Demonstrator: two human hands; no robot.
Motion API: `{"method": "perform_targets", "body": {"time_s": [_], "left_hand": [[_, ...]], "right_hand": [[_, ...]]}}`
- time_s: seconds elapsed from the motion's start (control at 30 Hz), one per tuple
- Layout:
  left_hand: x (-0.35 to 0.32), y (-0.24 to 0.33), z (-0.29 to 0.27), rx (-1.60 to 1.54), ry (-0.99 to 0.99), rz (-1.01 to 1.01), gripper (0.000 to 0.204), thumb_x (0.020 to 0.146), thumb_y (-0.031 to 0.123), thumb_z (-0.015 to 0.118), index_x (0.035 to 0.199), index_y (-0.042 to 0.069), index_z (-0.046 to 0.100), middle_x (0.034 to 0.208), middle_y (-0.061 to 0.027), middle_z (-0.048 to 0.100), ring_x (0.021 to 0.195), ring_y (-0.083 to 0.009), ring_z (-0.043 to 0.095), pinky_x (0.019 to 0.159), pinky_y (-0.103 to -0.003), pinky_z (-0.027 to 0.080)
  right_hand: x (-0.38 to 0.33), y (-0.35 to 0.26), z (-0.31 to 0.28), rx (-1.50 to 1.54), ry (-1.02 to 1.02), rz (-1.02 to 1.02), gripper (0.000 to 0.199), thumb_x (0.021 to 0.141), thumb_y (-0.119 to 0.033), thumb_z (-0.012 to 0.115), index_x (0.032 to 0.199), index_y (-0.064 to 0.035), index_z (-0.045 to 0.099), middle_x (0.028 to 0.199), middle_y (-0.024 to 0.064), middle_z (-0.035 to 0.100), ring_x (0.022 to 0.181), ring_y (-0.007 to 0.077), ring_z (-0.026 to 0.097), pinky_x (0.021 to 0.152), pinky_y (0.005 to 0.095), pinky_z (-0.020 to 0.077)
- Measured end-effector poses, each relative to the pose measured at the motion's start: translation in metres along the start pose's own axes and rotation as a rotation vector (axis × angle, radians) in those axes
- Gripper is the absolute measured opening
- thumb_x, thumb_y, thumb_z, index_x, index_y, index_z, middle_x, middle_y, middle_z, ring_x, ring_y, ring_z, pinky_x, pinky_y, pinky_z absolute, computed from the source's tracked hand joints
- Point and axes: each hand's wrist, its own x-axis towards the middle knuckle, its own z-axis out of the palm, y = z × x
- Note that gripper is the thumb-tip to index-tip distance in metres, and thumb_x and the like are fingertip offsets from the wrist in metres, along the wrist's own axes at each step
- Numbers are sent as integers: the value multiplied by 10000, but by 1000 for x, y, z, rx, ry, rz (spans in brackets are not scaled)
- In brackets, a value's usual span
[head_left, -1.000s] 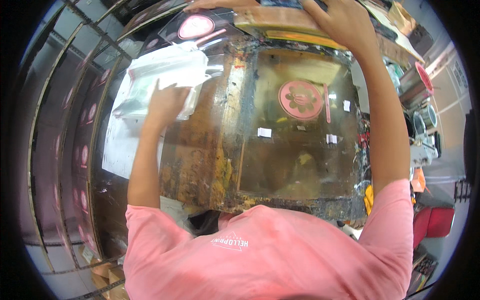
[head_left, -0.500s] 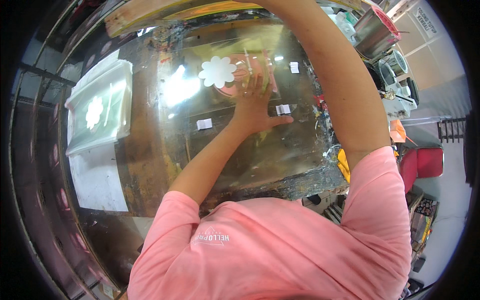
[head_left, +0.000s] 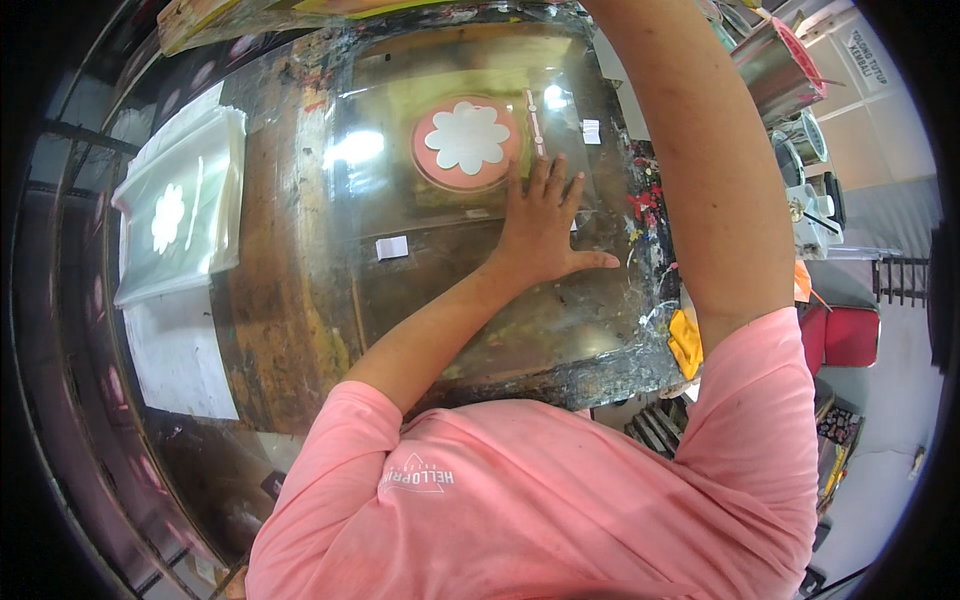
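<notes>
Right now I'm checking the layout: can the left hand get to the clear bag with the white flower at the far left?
Probably yes. The left hand lies flat on the glass, and only bare stained table separates it from the bag; nothing stands between.

Bare glass plate (head_left: 420,290) between bag stack (head_left: 185,215) and hand (head_left: 540,225)

View: your single head camera, fisheye (edges bend).
Facing: straight down over your pink shirt (head_left: 520,500).
Nearness: close above the glass-topped table (head_left: 300,300).
</notes>
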Motion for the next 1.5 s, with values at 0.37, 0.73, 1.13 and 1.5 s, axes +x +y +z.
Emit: {"method": "perform_targets", "body": {"time_s": [0.37, 0.73, 1.13, 1.5], "left_hand": [[-36, -30, -105, -457, 213, -430, 950, 796, 597, 866, 1487, 16, 569, 1387, -234, 652, 1277, -438, 626, 1083, -521, 501], [-89, -31, -70, 46, -87, -142, 1045, 815, 798, 696, 1551, 76, 526, 1647, -243, 392, 1559, -432, 303, 1287, -653, 111], [-90, -29, -54, 81, -71, -129, 1133, 782, 883, 633, 1545, 52, 526, 1639, -242, 391, 1559, -427, 296, 1280, -663, 124], [-87, -29, -69, 16, -37, -140, 1054, 754, 784, 760, 1494, 55, 581, 1584, -233, 468, 1523, -390, 384, 1277, -647, 171]], "right_hand": [[-16, 14, 22, -37, 249, -221, 631, 942, -519, 564, 934, 87, 742, 809, 301, 730, 748, 450, 739, 758, 529, 599], [-21, 14, 22, -13, 153, -190, 628, 961, -526, 560, 1111, 68, 700, 829, 301, 732, 822, 450, 744, 784, 545, 588], [-8, 15, 21, -4, 177, -137, 630, 942, -528, 558, 877, 71, 741, 817, 293, 733, 826, 440, 753, 809, 525, 597], [-5, 16, 20, -35, 175, -153, 648, 961, -546, 537, 961, 72, 731, 804, 279, 733, 811, 418, 756, 804, 513, 593]]}}
